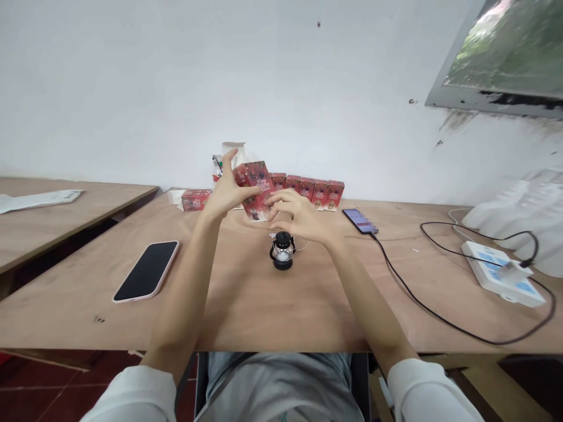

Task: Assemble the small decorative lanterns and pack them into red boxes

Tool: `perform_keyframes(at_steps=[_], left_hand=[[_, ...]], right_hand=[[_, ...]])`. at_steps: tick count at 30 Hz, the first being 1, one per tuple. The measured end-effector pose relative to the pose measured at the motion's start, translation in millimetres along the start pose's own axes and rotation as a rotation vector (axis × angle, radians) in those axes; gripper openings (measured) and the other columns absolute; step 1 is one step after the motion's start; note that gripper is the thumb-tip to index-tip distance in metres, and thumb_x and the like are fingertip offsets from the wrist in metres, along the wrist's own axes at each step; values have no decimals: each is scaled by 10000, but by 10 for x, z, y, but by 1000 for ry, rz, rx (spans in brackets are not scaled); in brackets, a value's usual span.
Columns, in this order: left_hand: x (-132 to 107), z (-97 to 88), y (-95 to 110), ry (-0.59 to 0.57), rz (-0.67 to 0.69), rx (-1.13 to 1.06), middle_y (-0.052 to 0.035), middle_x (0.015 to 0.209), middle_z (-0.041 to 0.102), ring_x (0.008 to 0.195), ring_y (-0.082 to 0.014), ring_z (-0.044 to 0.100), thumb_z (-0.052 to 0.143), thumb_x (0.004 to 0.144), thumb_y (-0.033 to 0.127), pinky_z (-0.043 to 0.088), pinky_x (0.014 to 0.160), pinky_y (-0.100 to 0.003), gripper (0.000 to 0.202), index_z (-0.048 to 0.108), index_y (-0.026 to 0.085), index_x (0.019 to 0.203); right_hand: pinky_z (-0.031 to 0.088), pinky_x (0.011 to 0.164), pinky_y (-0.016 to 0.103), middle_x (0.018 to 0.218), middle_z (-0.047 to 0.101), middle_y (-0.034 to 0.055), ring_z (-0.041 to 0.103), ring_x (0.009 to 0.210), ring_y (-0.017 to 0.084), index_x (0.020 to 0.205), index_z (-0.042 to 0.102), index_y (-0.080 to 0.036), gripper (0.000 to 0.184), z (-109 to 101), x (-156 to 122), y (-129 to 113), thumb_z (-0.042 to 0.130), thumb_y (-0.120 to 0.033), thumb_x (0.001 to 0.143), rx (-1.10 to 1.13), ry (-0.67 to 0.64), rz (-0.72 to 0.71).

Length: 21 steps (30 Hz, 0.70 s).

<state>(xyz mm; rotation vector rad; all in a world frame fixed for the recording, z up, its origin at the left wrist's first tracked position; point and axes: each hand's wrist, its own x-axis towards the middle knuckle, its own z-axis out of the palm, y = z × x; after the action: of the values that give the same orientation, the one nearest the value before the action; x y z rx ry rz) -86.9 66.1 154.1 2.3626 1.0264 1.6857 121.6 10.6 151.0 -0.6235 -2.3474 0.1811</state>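
Observation:
Above the table, a red printed carton [258, 183] is held tilted. My left hand [226, 193] grips it from the left, thumb across its front and index finger raised. At the carton's lower right, the curled fingertips of my right hand [299, 214] press against its edge; whether the thumb also touches it is hard to see. A small black lantern [282, 252] with a clear middle and a wire handle stands upright on the table, just below my right hand.
Several red cartons [321, 192] stand in a row by the wall, and another carton [196, 200] lies at left with a flap out. One phone [147, 271] lies left; a second phone [359, 221] is cabled to a power strip [501, 272]. White bags [528, 217] sit far right.

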Motion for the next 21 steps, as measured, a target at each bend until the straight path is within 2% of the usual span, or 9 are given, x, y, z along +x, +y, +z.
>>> perform_keyframes(at_steps=[3, 6, 9, 11, 14, 18, 21], left_hand=[[10, -54, -123, -8, -9, 5, -25, 842, 584, 673, -170, 586, 757, 636, 308, 519, 603, -351, 698, 377, 238, 1218], [14, -73, -205, -12, -26, 22, 12, 759, 567, 624, -165, 576, 782, 582, 302, 505, 587, -338, 729, 384, 232, 1189], [-3, -39, -248, -34, -77, 48, 9, 773, 586, 645, -187, 596, 801, 543, 308, 500, 623, -353, 865, 297, 236, 1242], [-22, 19, -263, -57, -113, 78, -1, 776, 596, 663, -211, 611, 810, 524, 325, 494, 641, -369, 940, 243, 219, 1266], [-47, 133, -262, -86, -126, 118, -10, 770, 598, 668, -235, 622, 821, 497, 330, 483, 647, -377, 976, 233, 193, 1264], [-55, 244, -182, -149, -140, 154, -23, 778, 602, 665, -241, 627, 824, 478, 303, 475, 621, -358, 958, 254, 173, 1236], [-52, 260, -91, -225, -150, 162, -39, 804, 613, 672, -238, 630, 815, 478, 287, 474, 599, -342, 929, 262, 173, 1215]], right_hand=[[415, 915, 408, 1108, 611, 69, 499, 1113, 256, 971, 635, -220, 270, -40, -53, 57, 720, -208, 715, -77, -134, 121], [451, 764, 333, 1041, 639, 66, 574, 966, 252, 1083, 594, -225, 476, -1, -108, 175, 777, -267, 645, -140, -338, 286], [436, 641, 287, 864, 658, 56, 606, 778, 226, 987, 628, -202, 500, 127, -123, 299, 831, -338, 551, -184, -551, 412], [414, 591, 278, 776, 644, 48, 597, 703, 214, 895, 641, -196, 452, 208, -108, 349, 837, -377, 530, -204, -610, 446], [394, 581, 280, 723, 622, 30, 585, 691, 212, 811, 629, -203, 382, 239, -70, 351, 810, -425, 558, -133, -615, 397], [399, 652, 262, 804, 626, 0, 575, 773, 180, 805, 588, -196, 353, 133, -32, 250, 758, -450, 628, 115, -643, 221], [417, 723, 252, 864, 623, -6, 574, 835, 157, 829, 557, -184, 346, 71, -14, 166, 745, -419, 659, 338, -652, 138]])
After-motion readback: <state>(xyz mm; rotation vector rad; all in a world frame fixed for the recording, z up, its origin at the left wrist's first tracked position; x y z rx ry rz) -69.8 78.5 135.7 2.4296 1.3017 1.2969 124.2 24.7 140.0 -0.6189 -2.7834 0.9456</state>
